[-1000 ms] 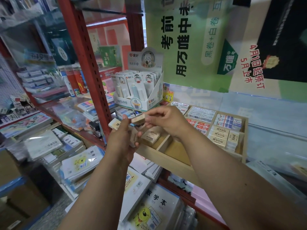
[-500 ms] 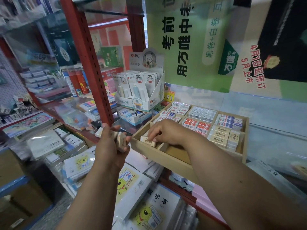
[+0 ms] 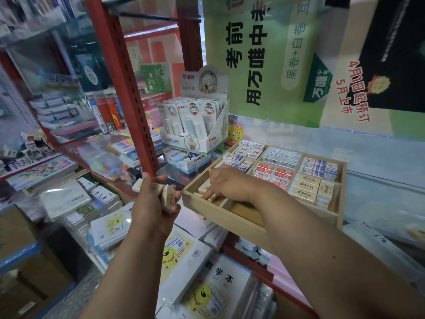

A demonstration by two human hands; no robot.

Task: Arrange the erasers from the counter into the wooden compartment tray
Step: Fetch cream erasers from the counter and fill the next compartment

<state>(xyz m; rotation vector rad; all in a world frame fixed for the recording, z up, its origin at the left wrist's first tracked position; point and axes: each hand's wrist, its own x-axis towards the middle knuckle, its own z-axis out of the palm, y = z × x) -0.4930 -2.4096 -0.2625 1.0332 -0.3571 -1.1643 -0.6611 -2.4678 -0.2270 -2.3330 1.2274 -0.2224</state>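
While most compartments of the wooden tray (image 3: 230,217) were full, the right hand (image 3: 226,184) pressed an eraser (image 3: 203,188) into a near one with fingers extended, and the left hand (image 3: 153,203) gripped spare erasers (image 3: 169,196).

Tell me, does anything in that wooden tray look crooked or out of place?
One small thing: in the wooden tray, the compartment of beige erasers on the right has one eraser turned crosswise to its neighbours. The other filled compartments look tidy. The near compartment by the right hand is mostly unfilled.
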